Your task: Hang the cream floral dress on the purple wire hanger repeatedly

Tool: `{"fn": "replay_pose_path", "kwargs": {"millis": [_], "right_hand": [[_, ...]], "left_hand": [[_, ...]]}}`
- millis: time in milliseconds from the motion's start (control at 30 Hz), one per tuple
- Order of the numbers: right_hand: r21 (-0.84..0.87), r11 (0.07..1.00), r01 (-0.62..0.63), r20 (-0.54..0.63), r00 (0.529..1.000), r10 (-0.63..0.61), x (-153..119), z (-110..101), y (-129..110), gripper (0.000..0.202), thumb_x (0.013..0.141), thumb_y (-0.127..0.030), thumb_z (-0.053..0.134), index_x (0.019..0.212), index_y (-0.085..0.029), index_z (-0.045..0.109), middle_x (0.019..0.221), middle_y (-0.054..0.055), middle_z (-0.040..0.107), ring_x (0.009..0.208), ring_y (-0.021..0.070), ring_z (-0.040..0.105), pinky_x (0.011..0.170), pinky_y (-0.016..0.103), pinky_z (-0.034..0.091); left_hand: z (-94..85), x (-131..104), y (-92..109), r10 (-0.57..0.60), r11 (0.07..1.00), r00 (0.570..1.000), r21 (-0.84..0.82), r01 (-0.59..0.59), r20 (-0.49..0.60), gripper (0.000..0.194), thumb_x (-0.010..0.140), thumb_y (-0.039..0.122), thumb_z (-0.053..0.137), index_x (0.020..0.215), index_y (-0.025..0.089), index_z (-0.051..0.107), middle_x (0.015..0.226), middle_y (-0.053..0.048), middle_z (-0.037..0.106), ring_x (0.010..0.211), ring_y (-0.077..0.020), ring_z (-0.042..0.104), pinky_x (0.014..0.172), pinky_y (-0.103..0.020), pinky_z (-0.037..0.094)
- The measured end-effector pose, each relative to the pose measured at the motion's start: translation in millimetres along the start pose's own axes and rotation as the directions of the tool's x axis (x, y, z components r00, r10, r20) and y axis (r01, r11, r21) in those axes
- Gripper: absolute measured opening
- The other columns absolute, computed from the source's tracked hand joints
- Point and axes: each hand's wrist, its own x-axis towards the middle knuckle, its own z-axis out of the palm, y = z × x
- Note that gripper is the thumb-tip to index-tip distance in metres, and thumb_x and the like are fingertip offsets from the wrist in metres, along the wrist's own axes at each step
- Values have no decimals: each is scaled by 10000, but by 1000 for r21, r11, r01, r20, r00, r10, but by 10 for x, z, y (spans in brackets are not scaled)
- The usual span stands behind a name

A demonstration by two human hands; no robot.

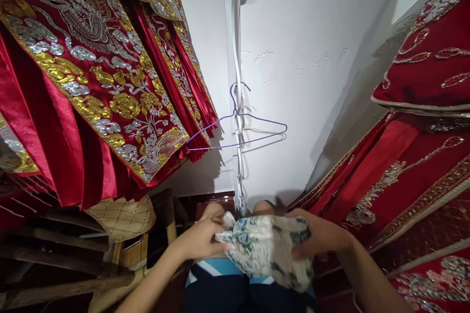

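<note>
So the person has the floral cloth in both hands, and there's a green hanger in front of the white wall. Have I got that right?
Not quite: the hanger is purple, not green, as the head view shows. The rest is right: the floral cloth is in both the left hand and right hand, and the hanger is in front of the white wall.

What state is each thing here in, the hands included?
Floral cloth: crumpled, in both hands
Left hand: closed on one side
Right hand: closed on the other
Purple hanger: bare, hanging
Gold-embroidered red garment: hanging
Beaded red clothing: hanging
White wall: marked
</note>
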Motion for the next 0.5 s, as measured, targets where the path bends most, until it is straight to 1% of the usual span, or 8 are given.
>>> {"fn": "replay_pose_path", "kwargs": {"millis": [33, 100, 200, 267, 333, 367, 433, 500], "right_hand": [[-108, 993, 37, -81, 996, -46, 50, -43, -109, 306, 701, -351, 826, 894, -135, 730, 811, 45, 675, 727, 179, 615, 663, 270, 509], [-326, 942, 83, -200, 967, -155, 186, -154, -332, 133, 744, -260, 750, 798, -145, 709, 735, 21, 645, 685, 172, 591, 604, 257, 473], [-512, 857, 66, -359, 889, -283, 462, -401, -617, 116, 746, -190, 667, 831, -163, 742, 771, 45, 695, 703, 203, 627, 599, 280, 480], [-586, 803, 112, -459, 770, -443, 696, -603, -729, 304, 732, -174, 661, 1015, -190, 770, 1027, 90, 747, 930, 261, 679, 774, 345, 536], [-655, 732, 188, -509, 606, -612, 958, -802, -761, 461, 719, -176, 673, 1174, -205, 738, 1256, 113, 699, 1185, 290, 622, 988, 403, 488], [-668, 715, 206, -527, 547, -650, 1088, -891, -750, 484, 723, -190, 672, 1204, -200, 723, 1286, 119, 684, 1238, 286, 595, 1038, 412, 456], [-657, 724, 210, -547, 527, -650, 1307, -1032, -691, 367, 753, -241, 642, 1100, -177, 744, 1160, 116, 724, 1165, 264, 623, 1004, 391, 466], [-635, 750, 187, -556, 563, -611, 1422, -1122, -615, 208, 779, -301, 608, 861, -161, 739, 886, 82, 734, 914, 229, 659, 833, 342, 504]], "left_hand": [[-138, -31, -41, -44, 996, 999, 72, 46, -23, 287, 845, 510, 683, 916, 242, 759, 1090, -91, 744, 1144, -332, 633, 1118, -480, 354], [-380, -78, -111, -172, 967, 984, 183, 179, -54, 287, 820, 465, 702, 1025, 279, 777, 1238, -102, 724, 1364, -388, 500, 1208, -596, 167], [-650, -121, -181, -330, 886, 932, 292, 361, -151, 350, 857, 428, 644, 1151, 273, 754, 1309, -116, 701, 1438, -425, 412, 1187, -655, 169], [-795, -135, -199, -369, 836, 893, 330, 439, -257, 395, 897, 407, 579, 1242, 265, 711, 1413, -111, 635, 1462, -440, 367, 1153, -671, 239], [-931, -132, -199, -355, 814, 861, 333, 476, -365, 416, 917, 401, 535, 1279, 261, 686, 1478, -94, 581, 1488, -437, 314, 1131, -659, 300], [-996, -124, -194, -325, 818, 849, 327, 473, -417, 412, 923, 407, 521, 1268, 257, 690, 1486, -86, 574, 1495, -426, 302, 1136, -637, 317], [-1115, -99, -183, -236, 840, 826, 320, 438, -512, 385, 922, 424, 512, 1180, 233, 724, 1434, -103, 617, 1461, -404, 361, 1157, -585, 333], [-1204, -70, -173, -165, 863, 804, 310, 398, -572, 354, 915, 432, 511, 1058, 207, 744, 1326, -144, 677, 1358, -393, 485, 1156, -554, 350]]}}
